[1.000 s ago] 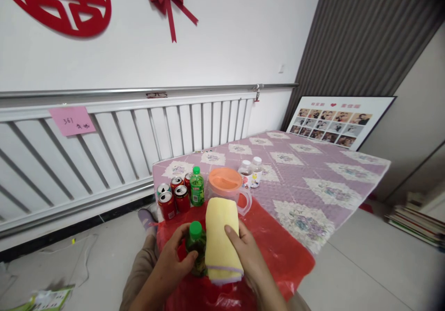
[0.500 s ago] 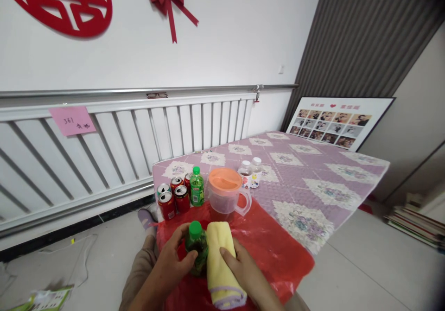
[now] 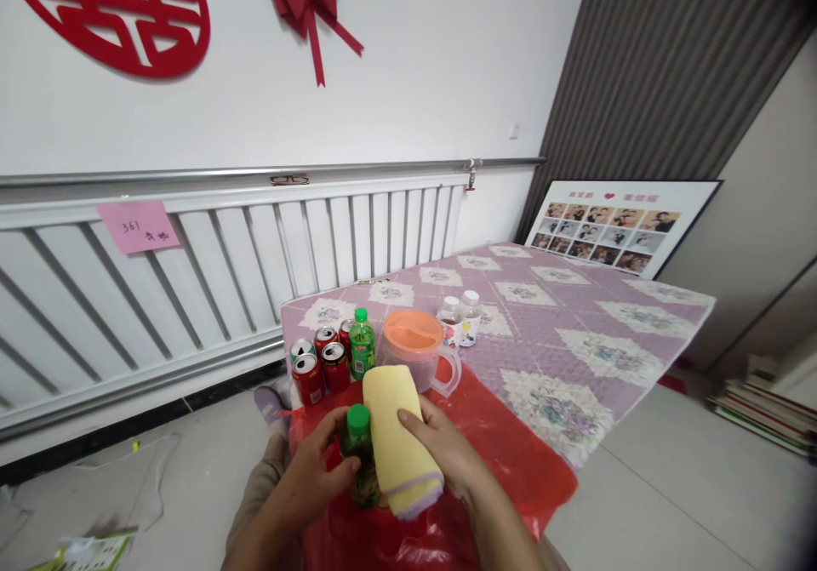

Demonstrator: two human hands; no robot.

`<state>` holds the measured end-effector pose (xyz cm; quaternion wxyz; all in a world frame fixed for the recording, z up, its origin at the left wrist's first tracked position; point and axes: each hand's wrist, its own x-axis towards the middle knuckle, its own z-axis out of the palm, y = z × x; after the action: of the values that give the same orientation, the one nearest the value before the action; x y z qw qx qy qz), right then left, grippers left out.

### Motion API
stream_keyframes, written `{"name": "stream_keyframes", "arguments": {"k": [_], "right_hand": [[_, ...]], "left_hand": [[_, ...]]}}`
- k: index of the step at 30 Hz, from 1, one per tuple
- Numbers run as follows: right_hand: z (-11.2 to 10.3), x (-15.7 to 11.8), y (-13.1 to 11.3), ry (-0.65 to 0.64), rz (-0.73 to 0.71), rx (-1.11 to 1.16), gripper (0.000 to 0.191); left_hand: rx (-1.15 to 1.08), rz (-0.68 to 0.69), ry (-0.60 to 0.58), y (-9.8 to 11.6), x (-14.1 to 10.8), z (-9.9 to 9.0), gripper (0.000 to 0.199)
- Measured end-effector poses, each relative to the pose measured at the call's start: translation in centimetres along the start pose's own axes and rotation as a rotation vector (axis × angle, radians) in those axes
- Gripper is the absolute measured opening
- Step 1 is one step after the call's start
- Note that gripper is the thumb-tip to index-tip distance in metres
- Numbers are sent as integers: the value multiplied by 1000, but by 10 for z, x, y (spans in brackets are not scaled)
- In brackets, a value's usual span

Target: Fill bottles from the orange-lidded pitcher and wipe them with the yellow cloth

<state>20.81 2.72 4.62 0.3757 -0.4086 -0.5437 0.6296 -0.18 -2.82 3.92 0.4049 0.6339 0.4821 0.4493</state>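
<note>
My left hand (image 3: 322, 462) is curled around a green-capped plastic bottle (image 3: 362, 460), which stands upright close to my body. In my right hand (image 3: 443, 443) is a folded yellow towel (image 3: 399, 435) with a purple edge, gripped from its right side. The towel is tilted and lies against the bottle's right side, covering part of it. Beneath both is a red plastic sheet or bag (image 3: 511, 460). Just beyond the towel stands a clear pitcher with an orange lid (image 3: 412, 333), its lower part hidden by the towel.
Several open drink cans (image 3: 308, 379) and another green bottle (image 3: 362, 345) stand at the left. Two small white-capped bottles (image 3: 469, 320) are behind the pitcher. A patterned purple cloth (image 3: 613, 316) covers the table. A white radiator (image 3: 223, 273) runs along the wall.
My right hand has raised the yellow towel up and slightly left, so it now overlaps the bottle's edge and the pitcher's base. My left hand has stayed around the bottle.
</note>
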Motion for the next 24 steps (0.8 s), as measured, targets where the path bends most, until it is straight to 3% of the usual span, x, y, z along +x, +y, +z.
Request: {"name": "stream_keyframes", "arguments": {"k": [6, 11, 13, 18, 24], "right_hand": [[-9, 4, 40, 72, 18, -190, 34], [-12, -5, 46, 79, -10, -297, 34], [-12, -6, 44, 85, -24, -309, 36], [-11, -6, 33, 91, -55, -283, 39], [-10, -8, 5, 77, -51, -143, 49]], "left_hand": [[-97, 5, -123, -7, 5, -9, 53], [-117, -17, -171, -8, 8, -11, 57], [-55, -8, -92, -4, 6, -7, 58], [205, -14, 242, 6, -2, 15, 50], [182, -61, 298, 7, -3, 23, 63]]}}
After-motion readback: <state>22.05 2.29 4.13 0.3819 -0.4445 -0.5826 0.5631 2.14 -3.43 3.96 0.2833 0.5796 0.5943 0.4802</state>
